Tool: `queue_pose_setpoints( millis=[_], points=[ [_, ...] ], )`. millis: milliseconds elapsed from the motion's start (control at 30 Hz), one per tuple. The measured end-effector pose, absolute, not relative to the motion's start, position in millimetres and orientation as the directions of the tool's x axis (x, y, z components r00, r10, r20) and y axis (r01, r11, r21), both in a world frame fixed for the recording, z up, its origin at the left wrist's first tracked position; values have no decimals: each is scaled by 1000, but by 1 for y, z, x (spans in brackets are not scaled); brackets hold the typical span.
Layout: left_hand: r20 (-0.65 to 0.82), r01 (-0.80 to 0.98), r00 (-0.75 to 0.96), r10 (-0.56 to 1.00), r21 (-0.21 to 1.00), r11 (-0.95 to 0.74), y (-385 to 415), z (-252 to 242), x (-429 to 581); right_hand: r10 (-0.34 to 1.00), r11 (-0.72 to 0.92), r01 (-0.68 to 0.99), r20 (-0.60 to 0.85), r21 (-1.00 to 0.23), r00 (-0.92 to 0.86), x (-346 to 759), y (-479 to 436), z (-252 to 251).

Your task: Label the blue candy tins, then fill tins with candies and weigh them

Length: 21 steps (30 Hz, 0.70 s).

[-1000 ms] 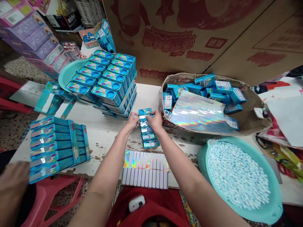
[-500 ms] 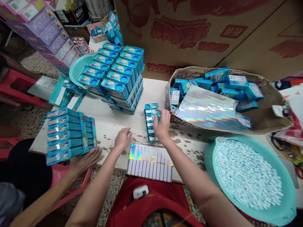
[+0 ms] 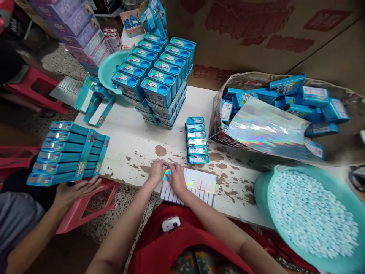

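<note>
Both my hands meet at the left end of a holographic sticker sheet (image 3: 196,184) cut into narrow strips, lying at the table's near edge. My left hand (image 3: 157,171) has its fingers curled and pinched at the sheet's top left corner. My right hand (image 3: 176,177) rests on the sheet beside it, fingertips closed against the same corner. Just beyond the sheet lies a row of several small blue tins (image 3: 196,140), end to end, touched by neither hand.
A tall stack of blue tins (image 3: 155,76) stands at the back. A cardboard box (image 3: 322,152) holds loose blue packs and holographic foil. A teal basin of white pellets (image 3: 310,217) sits at the right. A co-worker's hand (image 3: 74,191) supports a bundle of blue packs (image 3: 68,152) at the left.
My hands left the row of small tins and came back to the sticker sheet's left end. The co-worker's hand reached under the bundle of blue packs.
</note>
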<state>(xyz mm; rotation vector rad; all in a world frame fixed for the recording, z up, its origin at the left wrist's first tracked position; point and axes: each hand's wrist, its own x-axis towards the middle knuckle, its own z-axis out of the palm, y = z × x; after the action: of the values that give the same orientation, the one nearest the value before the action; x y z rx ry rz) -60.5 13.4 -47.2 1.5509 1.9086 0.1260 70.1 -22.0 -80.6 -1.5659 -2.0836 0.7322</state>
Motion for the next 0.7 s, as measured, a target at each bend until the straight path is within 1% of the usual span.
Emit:
queue_pose_setpoints(
  millis=[133,267,433,567,700],
  points=[
    [-442,856,-65,895,436,278,13,-44,-58,922,349,702,93,-621,-377,74,-32,-86],
    [-487,867,-51,872,412,280,17,-43,-59,911,374,689,107,-621,-398,78,-36,-92],
    [-496,871,-71,866,392,295,18,-47,-60,879,435,644,142,-629,-455,83,-41,-95],
    [-490,874,-86,867,381,302,17,-52,-61,902,404,645,165,-649,-399,85,-42,-97],
    [-481,870,-103,871,381,313,17,-53,-59,904,394,576,189,-716,-384,86,-39,-81]
  ],
)
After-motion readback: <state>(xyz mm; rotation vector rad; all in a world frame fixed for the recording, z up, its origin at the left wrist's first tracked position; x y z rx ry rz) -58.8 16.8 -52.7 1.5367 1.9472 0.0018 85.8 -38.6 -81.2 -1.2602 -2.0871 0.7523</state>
